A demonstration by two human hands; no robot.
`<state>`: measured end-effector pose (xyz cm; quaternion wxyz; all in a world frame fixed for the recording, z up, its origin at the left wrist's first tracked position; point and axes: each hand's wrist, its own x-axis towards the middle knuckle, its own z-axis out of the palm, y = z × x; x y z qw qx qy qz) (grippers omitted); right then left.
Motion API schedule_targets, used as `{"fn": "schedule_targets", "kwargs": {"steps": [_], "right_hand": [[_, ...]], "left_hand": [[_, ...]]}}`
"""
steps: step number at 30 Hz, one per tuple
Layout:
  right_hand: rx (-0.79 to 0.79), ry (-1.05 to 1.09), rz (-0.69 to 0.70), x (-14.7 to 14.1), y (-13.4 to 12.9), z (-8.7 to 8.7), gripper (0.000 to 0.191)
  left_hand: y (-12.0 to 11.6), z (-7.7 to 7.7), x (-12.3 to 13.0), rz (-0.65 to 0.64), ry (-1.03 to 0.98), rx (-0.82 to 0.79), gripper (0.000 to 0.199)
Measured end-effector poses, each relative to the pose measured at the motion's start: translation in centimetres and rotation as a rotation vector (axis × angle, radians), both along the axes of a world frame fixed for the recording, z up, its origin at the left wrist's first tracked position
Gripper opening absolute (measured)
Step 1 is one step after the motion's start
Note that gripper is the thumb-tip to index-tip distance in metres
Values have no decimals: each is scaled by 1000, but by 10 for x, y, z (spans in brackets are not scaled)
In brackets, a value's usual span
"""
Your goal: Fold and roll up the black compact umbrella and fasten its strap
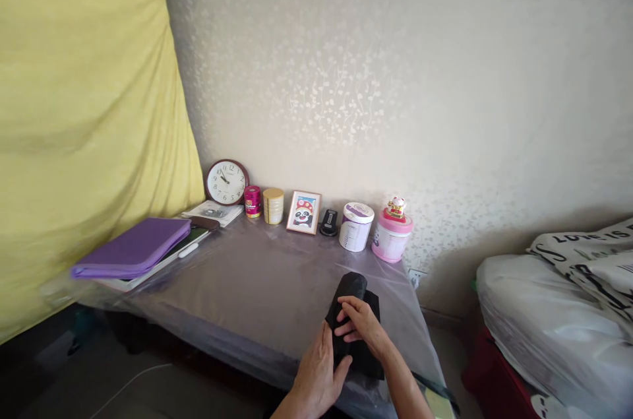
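Note:
A black, thin, partly rolled sheet [352, 286], perhaps cloth or a bag, lies at the front right of the table; its exact kind is unclear. Its upper end forms a rounded roll, and a flat part spreads out to the right. My left hand [319, 369] holds it along the left edge, fingers together and thumb across the near part. Over the middle of the roll, my right hand [363, 326] curls its fingers onto the black material from the right. Both hands hide part of it.
Along the wall stand a clock [227, 182], a pink can [252, 202], a yellow can [273, 206], a picture frame [303, 212], a black device [329, 223] and two tubs [356, 227]. A purple folder [133, 247] lies left on the plastic-covered table [247, 287]. Bagged bedding [548, 313] sits right.

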<state>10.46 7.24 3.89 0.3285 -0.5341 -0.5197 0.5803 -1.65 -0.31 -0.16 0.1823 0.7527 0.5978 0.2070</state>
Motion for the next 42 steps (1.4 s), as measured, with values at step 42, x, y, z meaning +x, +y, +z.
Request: {"fn": "schedule_targets", "kwargs": {"steps": [42], "right_hand": [[360, -918, -453, -36, 14, -28, 69]], "left_hand": [[-8, -39, 33, 163, 342, 306, 41]]}}
